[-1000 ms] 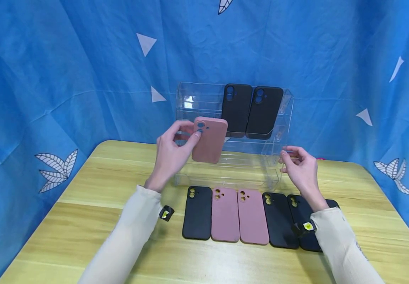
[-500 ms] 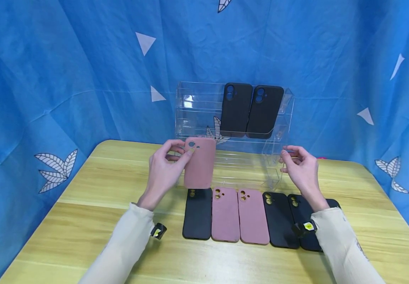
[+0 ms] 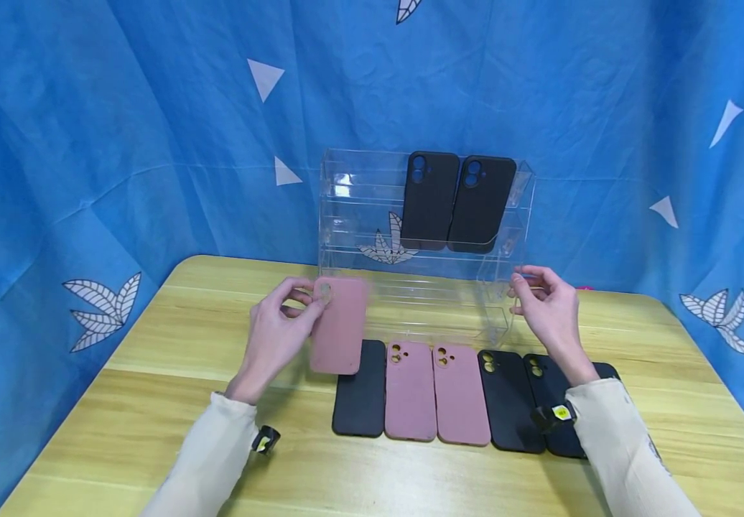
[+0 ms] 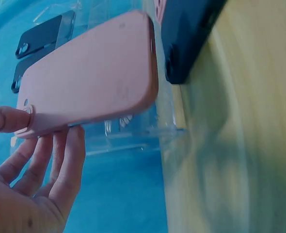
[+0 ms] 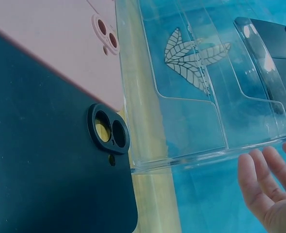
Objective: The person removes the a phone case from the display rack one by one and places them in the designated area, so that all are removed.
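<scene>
My left hand (image 3: 275,336) holds a pink phone case (image 3: 339,327) by its camera end, just above the table and over the left edge of a black case (image 3: 359,391). In the left wrist view the pink case (image 4: 92,75) is pinched between thumb and fingers (image 4: 60,155). My right hand (image 3: 543,301) hovers with relaxed fingers by the right corner of a clear acrylic rack (image 3: 372,208) and holds nothing. The right wrist view shows its fingertips (image 5: 259,179) just off the rack's edge (image 5: 206,150). Two black cases (image 3: 456,201) stand on the rack's top tier.
Several cases lie in a row on the wooden table (image 3: 152,402): black, two pink (image 3: 433,391), then black ones (image 3: 508,398) partly under my right sleeve. A blue cloth backdrop (image 3: 152,129) hangs behind and around the table.
My left hand has brought the pink case down and to the left, from in front of the rack to just above the table. The right hand has stayed put.
</scene>
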The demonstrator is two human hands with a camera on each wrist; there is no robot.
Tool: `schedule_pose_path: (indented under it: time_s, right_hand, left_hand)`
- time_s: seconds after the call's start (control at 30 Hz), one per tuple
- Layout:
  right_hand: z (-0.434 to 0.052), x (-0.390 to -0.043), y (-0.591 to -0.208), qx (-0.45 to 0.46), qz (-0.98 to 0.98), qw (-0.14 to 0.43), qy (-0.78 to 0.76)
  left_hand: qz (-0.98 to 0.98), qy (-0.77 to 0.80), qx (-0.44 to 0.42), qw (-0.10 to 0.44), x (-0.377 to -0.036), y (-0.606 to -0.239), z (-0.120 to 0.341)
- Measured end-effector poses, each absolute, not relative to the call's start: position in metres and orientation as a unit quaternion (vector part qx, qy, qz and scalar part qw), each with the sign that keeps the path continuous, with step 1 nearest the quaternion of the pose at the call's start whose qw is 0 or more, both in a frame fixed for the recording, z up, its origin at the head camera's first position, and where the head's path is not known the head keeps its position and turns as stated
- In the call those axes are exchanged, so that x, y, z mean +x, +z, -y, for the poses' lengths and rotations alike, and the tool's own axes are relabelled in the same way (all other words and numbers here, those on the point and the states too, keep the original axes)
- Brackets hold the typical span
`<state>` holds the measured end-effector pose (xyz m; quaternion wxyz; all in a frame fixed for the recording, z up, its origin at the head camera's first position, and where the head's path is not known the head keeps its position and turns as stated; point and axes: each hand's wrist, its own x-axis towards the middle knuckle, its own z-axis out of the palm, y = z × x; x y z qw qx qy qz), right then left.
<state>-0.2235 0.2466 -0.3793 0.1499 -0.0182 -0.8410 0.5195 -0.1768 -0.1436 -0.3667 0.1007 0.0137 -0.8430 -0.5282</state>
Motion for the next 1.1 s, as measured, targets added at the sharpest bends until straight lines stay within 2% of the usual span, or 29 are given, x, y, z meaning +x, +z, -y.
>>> schedule_pose_path:
  time_s: [0.3, 0.6, 1.1]
  right_hand:
    - [-0.248, -0.223, -0.380, -0.014, 0.840, 0.153, 0.520]
    - [-0.246, -0.224, -0.380, -0.015, 0.842, 0.149, 0.518]
    - [-0.246, -0.223, -0.379, -0.016, 0.843, 0.147, 0.517]
  left_hand:
    - [0.852, -0.521, 0.036, 0.039, -0.172, -0.376, 0.161]
    - [0.881, -0.471, 0.040, 0.015, -0.172, -0.383, 0.176]
    - [0.852, -0.513, -0.051, -0.096, -0.176, -0.402, 0.206]
